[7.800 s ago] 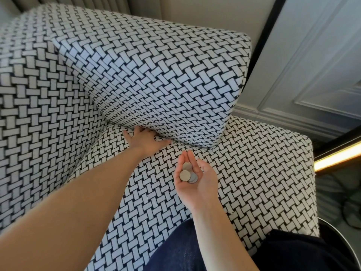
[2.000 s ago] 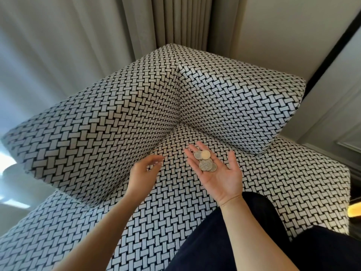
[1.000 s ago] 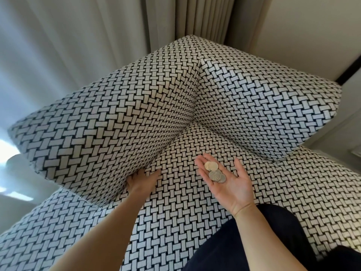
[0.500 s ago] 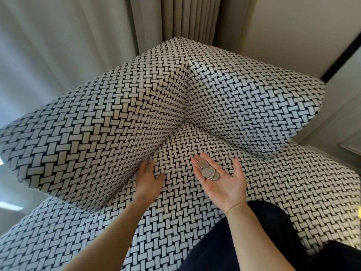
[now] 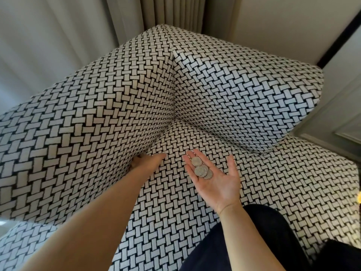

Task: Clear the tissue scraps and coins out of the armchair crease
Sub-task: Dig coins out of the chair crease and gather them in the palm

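My right hand is held palm up over the seat, with several silver coins lying on its fingers. My left hand is pushed into the crease between the seat cushion and the left cushion of the black-and-white woven armchair. Its fingers are hidden inside the crease, so I cannot tell whether they hold anything. No tissue scraps show anywhere on the seat.
The armchair's left cushion and back cushion meet in a corner ahead. Grey curtains hang behind, and a panelled wall stands to the right. My dark-trousered knee rests on the seat.
My left hand has slid forward along the left crease and its fingers have gone deeper under the cushion. The right hand with the coins has stayed nearly still.
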`<action>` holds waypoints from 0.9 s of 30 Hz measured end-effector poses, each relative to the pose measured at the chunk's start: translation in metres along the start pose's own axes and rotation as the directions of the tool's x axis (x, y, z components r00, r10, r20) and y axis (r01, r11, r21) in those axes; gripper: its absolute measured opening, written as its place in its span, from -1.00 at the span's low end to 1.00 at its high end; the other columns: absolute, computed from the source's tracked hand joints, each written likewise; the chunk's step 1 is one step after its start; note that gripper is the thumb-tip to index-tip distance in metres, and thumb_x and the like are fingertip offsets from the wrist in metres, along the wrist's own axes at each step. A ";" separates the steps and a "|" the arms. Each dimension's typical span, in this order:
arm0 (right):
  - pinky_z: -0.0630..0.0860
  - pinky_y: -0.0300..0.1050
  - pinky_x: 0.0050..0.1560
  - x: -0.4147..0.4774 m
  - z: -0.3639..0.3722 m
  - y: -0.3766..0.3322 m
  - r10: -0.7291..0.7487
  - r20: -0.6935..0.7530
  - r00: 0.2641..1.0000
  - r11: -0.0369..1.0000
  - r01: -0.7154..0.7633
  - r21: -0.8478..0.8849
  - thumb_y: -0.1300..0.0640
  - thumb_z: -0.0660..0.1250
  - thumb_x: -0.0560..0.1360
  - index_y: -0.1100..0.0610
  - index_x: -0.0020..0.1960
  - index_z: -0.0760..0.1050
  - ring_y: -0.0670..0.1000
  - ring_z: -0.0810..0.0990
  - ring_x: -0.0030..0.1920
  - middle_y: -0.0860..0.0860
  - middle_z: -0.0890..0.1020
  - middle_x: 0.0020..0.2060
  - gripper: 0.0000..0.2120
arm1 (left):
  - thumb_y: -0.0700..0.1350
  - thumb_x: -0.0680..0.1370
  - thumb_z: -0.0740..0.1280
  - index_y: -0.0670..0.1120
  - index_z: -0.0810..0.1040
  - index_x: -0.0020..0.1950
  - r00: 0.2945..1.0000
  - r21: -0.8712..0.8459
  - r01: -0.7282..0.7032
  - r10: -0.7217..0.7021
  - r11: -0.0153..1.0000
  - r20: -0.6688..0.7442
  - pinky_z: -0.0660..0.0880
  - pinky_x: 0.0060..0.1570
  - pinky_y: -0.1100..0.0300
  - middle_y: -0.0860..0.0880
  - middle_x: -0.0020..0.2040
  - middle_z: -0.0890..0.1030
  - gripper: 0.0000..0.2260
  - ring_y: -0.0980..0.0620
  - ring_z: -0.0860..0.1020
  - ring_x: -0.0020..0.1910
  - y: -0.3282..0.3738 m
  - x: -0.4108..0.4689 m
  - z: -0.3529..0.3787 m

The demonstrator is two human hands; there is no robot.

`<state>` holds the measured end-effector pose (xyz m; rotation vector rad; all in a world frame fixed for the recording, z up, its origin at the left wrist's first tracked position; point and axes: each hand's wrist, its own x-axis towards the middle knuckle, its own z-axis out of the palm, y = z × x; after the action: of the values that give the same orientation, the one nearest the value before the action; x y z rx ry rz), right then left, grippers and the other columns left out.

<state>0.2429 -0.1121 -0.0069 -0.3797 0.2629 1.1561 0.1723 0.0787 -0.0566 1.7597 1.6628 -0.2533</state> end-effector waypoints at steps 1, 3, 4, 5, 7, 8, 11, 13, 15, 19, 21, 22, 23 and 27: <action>0.21 0.12 0.45 0.002 -0.001 -0.002 -0.006 -0.003 1.000 1.000 0.006 0.006 -0.23 0.32 0.36 0.38 0.34 0.39 0.28 0.42 0.34 0.31 0.45 0.31 -0.20 | 0.30 0.45 0.26 -0.13 -0.03 0.55 1.000 0.034 -0.009 0.010 0.999 -0.014 -0.01 0.48 -0.07 -0.15 0.54 0.01 -0.13 -0.16 -0.01 0.51 0.001 0.001 0.003; 0.22 0.12 0.45 0.003 -0.002 -0.002 -0.012 -0.029 1.000 1.000 0.012 0.008 -0.23 0.29 0.38 0.38 0.34 0.38 0.27 0.43 0.33 0.30 0.46 0.31 -0.21 | 0.30 0.47 0.24 -0.14 -0.03 0.55 0.999 0.067 -0.029 0.031 0.997 -0.036 -0.06 0.47 -0.08 -0.15 0.54 -0.03 -0.14 -0.16 -0.06 0.51 -0.003 0.003 0.007; 0.23 0.11 0.45 0.004 -0.003 -0.003 -0.013 -0.043 0.999 1.000 0.014 0.006 -0.24 0.25 0.40 0.37 0.35 0.37 0.27 0.43 0.33 0.30 0.46 0.30 -0.21 | 0.30 0.48 0.22 -0.14 -0.03 0.55 0.999 0.077 -0.027 0.030 0.997 -0.039 -0.06 0.47 -0.09 -0.15 0.54 -0.04 -0.16 -0.15 -0.08 0.51 -0.002 0.004 0.008; 0.23 0.11 0.44 0.005 -0.002 -0.003 -0.012 -0.055 0.998 1.000 0.013 0.007 -0.24 0.22 0.42 0.37 0.35 0.37 0.26 0.43 0.33 0.30 0.47 0.29 -0.22 | 0.31 0.49 0.20 -0.15 -0.02 0.55 0.999 0.092 -0.015 0.019 0.996 -0.041 -0.06 0.47 -0.10 -0.15 0.54 -0.05 -0.17 -0.15 -0.09 0.51 -0.001 0.005 0.008; 0.24 0.10 0.44 0.006 -0.002 -0.003 -0.015 -0.075 0.997 1.000 0.016 0.012 -0.25 0.19 0.44 0.37 0.35 0.37 0.26 0.44 0.33 0.30 0.48 0.29 -0.24 | 0.30 0.51 0.16 -0.16 -0.02 0.55 1.000 0.118 0.013 -0.009 0.993 -0.029 -0.05 0.46 -0.10 -0.15 0.54 -0.07 -0.19 -0.14 -0.10 0.51 0.004 0.005 0.007; 0.24 0.10 0.44 0.005 -0.002 -0.003 -0.013 -0.083 0.996 1.000 0.014 0.014 -0.25 0.19 0.45 0.37 0.35 0.38 0.27 0.44 0.33 0.30 0.48 0.28 -0.24 | 0.29 0.52 0.14 -0.16 -0.03 0.55 0.999 0.127 0.028 -0.025 0.991 -0.024 -0.04 0.46 -0.10 -0.15 0.54 -0.08 -0.21 -0.14 -0.11 0.51 0.006 0.003 0.006; 0.26 0.10 0.43 0.005 -0.002 -0.003 -0.018 -0.093 0.995 1.000 0.019 0.018 -0.24 0.19 0.46 0.37 0.34 0.38 0.26 0.43 0.33 0.30 0.48 0.28 -0.26 | 0.27 0.54 0.12 -0.18 -0.04 0.55 0.998 0.172 0.057 -0.055 0.983 -0.015 -0.02 0.45 -0.09 -0.17 0.54 -0.08 -0.22 -0.14 -0.09 0.51 0.013 0.002 0.005; 0.27 0.10 0.42 0.004 -0.002 -0.004 -0.019 -0.100 0.995 0.999 0.022 0.028 -0.24 0.19 0.47 0.38 0.32 0.40 0.27 0.44 0.32 0.30 0.49 0.28 -0.27 | 0.28 0.54 0.10 -0.20 -0.04 0.55 0.998 0.209 0.070 -0.067 0.975 -0.022 0.01 0.45 -0.08 -0.18 0.54 -0.05 -0.22 -0.14 -0.05 0.51 0.016 0.003 0.006; 0.28 0.09 0.42 0.003 -0.002 -0.005 -0.019 -0.107 0.994 0.999 0.022 0.030 -0.24 0.18 0.49 0.38 0.32 0.40 0.26 0.45 0.32 0.30 0.49 0.27 -0.28 | 0.29 0.54 0.06 -0.22 -0.04 0.54 0.998 0.271 0.066 -0.063 0.960 -0.020 0.05 0.45 -0.06 -0.19 0.54 0.00 -0.22 -0.14 0.00 0.51 0.017 0.003 0.005; 0.27 0.08 0.43 0.002 -0.002 -0.004 -0.017 -0.112 0.994 1.000 0.019 0.015 -0.23 0.20 0.46 0.37 0.33 0.41 0.25 0.45 0.32 0.29 0.49 0.28 -0.27 | 0.30 0.53 0.05 -0.22 0.06 0.53 0.998 0.308 0.043 -0.052 0.951 0.022 0.24 0.41 0.01 -0.18 0.50 0.18 -0.23 -0.14 0.19 0.46 0.017 0.005 -0.001; 0.27 0.08 0.43 0.002 -0.002 -0.004 -0.016 -0.110 0.994 1.000 0.017 0.007 -0.23 0.22 0.44 0.36 0.33 0.41 0.25 0.44 0.33 0.29 0.48 0.29 -0.27 | 0.28 0.53 0.07 -0.20 0.14 0.51 0.998 0.294 0.018 -0.037 0.955 0.057 0.29 0.38 0.02 -0.18 0.47 0.26 -0.27 -0.14 0.26 0.42 0.018 0.007 -0.005; 0.27 0.08 0.43 0.002 -0.002 -0.004 -0.019 -0.112 0.994 1.000 0.020 0.004 -0.22 0.22 0.43 0.36 0.33 0.40 0.25 0.44 0.33 0.29 0.49 0.28 -0.27 | 0.27 0.53 0.08 -0.20 0.17 0.50 0.997 0.297 0.003 -0.027 0.955 0.075 0.30 0.37 0.03 -0.18 0.45 0.29 -0.29 -0.14 0.29 0.41 0.019 0.007 -0.007; 0.27 0.08 0.43 0.002 -0.002 -0.004 -0.023 -0.114 0.993 1.000 0.023 -0.002 -0.22 0.22 0.42 0.36 0.33 0.40 0.24 0.45 0.32 0.29 0.49 0.28 -0.27 | 0.27 0.54 0.08 -0.20 0.18 0.50 0.996 0.313 -0.011 -0.017 0.950 0.086 0.31 0.36 0.04 -0.18 0.44 0.30 -0.31 -0.15 0.30 0.40 0.019 0.006 -0.009; 0.26 0.07 0.43 0.001 -0.002 -0.004 -0.025 -0.135 0.990 1.000 0.025 0.001 -0.22 0.21 0.44 0.36 0.31 0.42 0.24 0.48 0.30 0.28 0.51 0.26 -0.29 | 0.29 0.57 -0.02 -0.22 0.15 0.51 0.996 0.421 -0.072 0.046 0.904 0.073 0.28 0.38 0.05 -0.19 0.47 0.26 -0.29 -0.16 0.26 0.43 0.018 0.001 -0.011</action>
<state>0.2471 -0.1130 -0.0085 -0.4590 0.3769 1.1070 0.1859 0.0875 -0.0430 2.0890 1.5890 -0.6785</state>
